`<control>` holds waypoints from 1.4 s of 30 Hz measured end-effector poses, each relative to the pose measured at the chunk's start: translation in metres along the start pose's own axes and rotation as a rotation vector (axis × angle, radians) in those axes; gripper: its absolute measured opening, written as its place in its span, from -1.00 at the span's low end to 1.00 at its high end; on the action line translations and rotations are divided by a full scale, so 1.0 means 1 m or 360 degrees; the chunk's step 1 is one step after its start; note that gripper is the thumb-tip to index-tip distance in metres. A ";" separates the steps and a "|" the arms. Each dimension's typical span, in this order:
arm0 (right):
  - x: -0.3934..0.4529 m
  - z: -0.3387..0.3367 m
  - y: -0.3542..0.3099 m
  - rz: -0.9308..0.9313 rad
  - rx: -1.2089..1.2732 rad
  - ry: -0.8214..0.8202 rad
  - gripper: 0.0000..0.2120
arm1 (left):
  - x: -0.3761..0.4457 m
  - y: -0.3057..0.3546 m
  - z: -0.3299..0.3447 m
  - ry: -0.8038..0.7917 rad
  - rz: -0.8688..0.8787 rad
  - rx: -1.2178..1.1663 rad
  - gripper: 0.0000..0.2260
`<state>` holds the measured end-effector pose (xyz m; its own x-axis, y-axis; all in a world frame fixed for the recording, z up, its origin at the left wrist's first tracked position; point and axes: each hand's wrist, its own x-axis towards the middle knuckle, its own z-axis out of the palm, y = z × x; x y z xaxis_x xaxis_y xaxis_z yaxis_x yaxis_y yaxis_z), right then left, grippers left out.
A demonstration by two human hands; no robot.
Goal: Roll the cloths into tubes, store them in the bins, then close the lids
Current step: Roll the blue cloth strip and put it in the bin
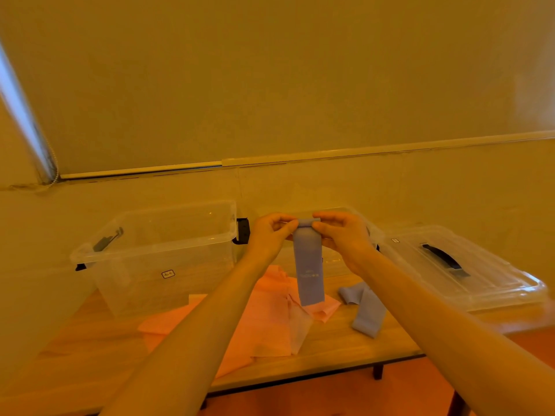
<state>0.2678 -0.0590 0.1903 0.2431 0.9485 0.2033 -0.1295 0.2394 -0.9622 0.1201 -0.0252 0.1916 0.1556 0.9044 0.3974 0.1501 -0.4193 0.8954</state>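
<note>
My forearms reach out over the wooden table (336, 352), and below them a heap of pink cloths (264, 319) lies spread flat and crumpled across its middle. To the right of that heap a second blue cloth strip (368, 310) lies loosely folded on the wood, its long axis running toward me and away. Above the pink heap I hold a blue cloth strip (309, 265) up in the air: its long axis is vertical, the free end hanging straight down with its bottom edge just over the pink cloths, and the top end curled into a small roll lying crosswise. My left hand (268, 235) pinches the left end of that roll between thumb and curled fingers, and my right hand (342, 235) pinches the right end the same way. Beyond my left hand stands an open clear plastic bin (162, 253) with dark latches; another clear bin (339, 259) sits behind my hands, mostly hidden. Far right lies a clear lid (468, 265) with a dark handle.
</note>
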 end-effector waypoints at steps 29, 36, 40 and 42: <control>-0.002 -0.006 0.004 0.0094 -0.0062 -0.0074 -0.82 | -0.004 -0.004 -0.002 -0.0128 -0.0065 -0.0041 -0.90; -0.003 -0.005 0.004 0.0065 0.0062 -0.0038 -0.87 | -0.003 -0.005 -0.001 -0.0132 0.0037 -0.0010 -0.87; -0.002 -0.007 0.005 0.0037 0.0072 -0.0074 -0.82 | -0.003 -0.005 -0.001 -0.0163 -0.0050 0.0010 -0.81; -0.002 -0.008 0.005 0.0014 0.0048 -0.0090 -0.80 | -0.004 -0.005 -0.001 -0.0178 -0.0058 0.0006 -0.81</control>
<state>0.2740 -0.0611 0.1834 0.1874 0.9605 0.2057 -0.1607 0.2366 -0.9582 0.1176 -0.0268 0.1861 0.2577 0.9046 0.3396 0.1612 -0.3868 0.9080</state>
